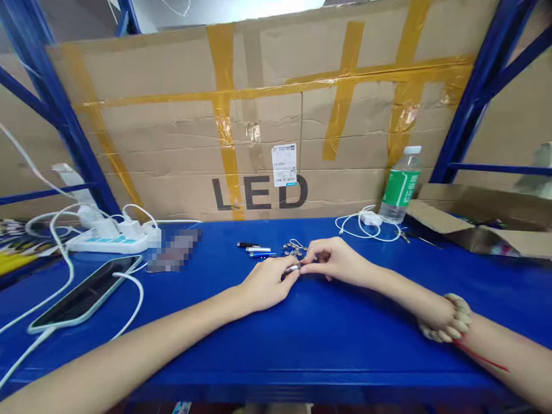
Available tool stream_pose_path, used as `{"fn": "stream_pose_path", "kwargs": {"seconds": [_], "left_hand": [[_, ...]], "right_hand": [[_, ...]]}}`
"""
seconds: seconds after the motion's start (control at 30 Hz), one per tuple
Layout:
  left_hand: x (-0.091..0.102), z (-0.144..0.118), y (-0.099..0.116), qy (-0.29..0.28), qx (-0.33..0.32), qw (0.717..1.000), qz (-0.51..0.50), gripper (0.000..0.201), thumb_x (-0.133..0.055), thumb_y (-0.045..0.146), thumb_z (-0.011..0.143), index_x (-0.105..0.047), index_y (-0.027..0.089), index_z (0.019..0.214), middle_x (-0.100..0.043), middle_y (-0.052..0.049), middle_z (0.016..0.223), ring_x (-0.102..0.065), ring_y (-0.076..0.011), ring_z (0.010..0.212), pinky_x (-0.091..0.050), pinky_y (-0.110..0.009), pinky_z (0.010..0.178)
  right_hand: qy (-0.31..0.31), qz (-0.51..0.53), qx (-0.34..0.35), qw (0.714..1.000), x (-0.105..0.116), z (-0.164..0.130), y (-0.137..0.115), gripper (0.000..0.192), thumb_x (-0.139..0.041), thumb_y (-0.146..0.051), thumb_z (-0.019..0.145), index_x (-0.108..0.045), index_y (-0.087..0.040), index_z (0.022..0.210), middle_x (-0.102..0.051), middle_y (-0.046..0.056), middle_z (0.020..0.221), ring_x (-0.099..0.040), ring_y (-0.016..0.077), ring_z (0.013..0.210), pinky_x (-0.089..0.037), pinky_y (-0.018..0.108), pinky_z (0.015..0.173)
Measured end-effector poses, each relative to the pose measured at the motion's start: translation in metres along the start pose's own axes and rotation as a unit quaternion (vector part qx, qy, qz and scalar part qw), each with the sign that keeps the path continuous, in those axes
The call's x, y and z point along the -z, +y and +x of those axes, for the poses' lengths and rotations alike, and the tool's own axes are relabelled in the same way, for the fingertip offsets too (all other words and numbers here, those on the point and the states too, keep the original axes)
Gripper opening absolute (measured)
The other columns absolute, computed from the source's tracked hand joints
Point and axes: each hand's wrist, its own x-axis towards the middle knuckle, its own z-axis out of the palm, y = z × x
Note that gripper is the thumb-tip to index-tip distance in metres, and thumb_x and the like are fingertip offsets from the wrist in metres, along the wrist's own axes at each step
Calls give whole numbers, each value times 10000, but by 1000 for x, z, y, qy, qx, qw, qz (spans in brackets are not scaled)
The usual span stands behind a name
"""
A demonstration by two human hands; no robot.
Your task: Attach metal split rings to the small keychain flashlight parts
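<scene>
Two bare forearms are reaching in over the near edge of the blue tabletop, the right one wearing a beaded bracelet at the wrist. The left hand and right hand are meeting near the middle of the tabletop, and both are pinching a small silver metal cylinder between thumb and fingertips. Each grip is closing tightly on that part, the left taking its left end and the right its right end, with the fingertips of both hands touching or nearly touching.

Just behind the hands, a small pile of little metal parts is lying on the tabletop. To its left, a few slim pen-like tubes, black, silver and blue, are lying side by side.

Farther left, a smartphone is lying face up with a white cable looping beside it, and a white power strip with plugs is sitting toward the far left corner. Toward the far right, a white charger with its cord is lying beside a green-labelled water bottle, which is standing upright against a taped cardboard box marked LED that is lining the far edge. An open cardboard box is resting at the right edge.
</scene>
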Motion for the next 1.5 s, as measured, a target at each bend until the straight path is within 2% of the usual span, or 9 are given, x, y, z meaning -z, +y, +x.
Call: {"fn": "stream_pose_path", "kwargs": {"seconds": [0.97,1.17,1.5], "left_hand": [[0,-1,0,-1,-9,1000,-2,250,-362,283,875,-566,202,995,-640,-25,879,-581,-167,754,-396,-244,627],[1,-2,2,3,-8,1000,12,212,-371,275,870,-562,189,897,-633,-18,825,-569,-157,707,-369,-231,580],[-1,-1,0,0,-5,1000,15,206,-369,273,866,-560,200,896,-638,-17,834,-579,-164,735,-379,-235,589]], "right_hand": [[-3,-6,-3,1000,0,2,-4,272,-654,-416,681,-621,-147,670,-592,2,692,-490,46,377,-393,198,396],[-5,1,-3,1000,1,1,-3,260,-657,-403,682,-621,-146,674,-606,9,727,-490,43,376,-396,194,389],[-7,-9,-2,1000,1,1,-5,272,-654,-412,682,-617,-143,673,-593,2,700,-494,42,381,-401,189,398]]}}
